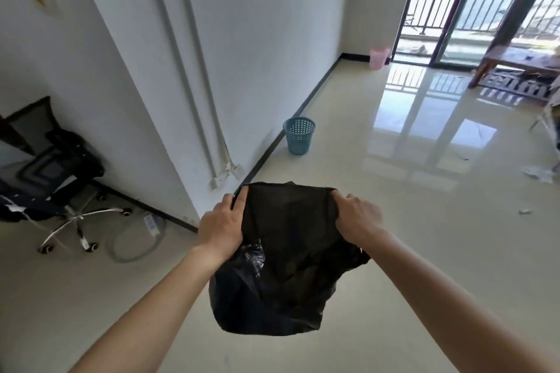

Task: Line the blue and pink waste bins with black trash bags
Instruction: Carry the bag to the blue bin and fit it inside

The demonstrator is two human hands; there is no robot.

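A black trash bag (285,257) hangs in the air in front of me, its mouth stretched wide. My left hand (222,225) grips the left edge of the mouth and my right hand (359,218) grips the right edge. A blue mesh waste bin (299,136) stands on the floor by the wall's dark skirting, well beyond the bag, with no liner visible in it. A pink waste bin (378,58) stands farther off in the corner beside the balcony door.
A white wall corner with two vertical pipes (194,76) juts out on the left. A black office chair (57,166) lies tipped at far left beside a cable loop (136,239). A wooden bench (515,62) and paper scraps (539,172) are at right. The tiled floor is glossy.
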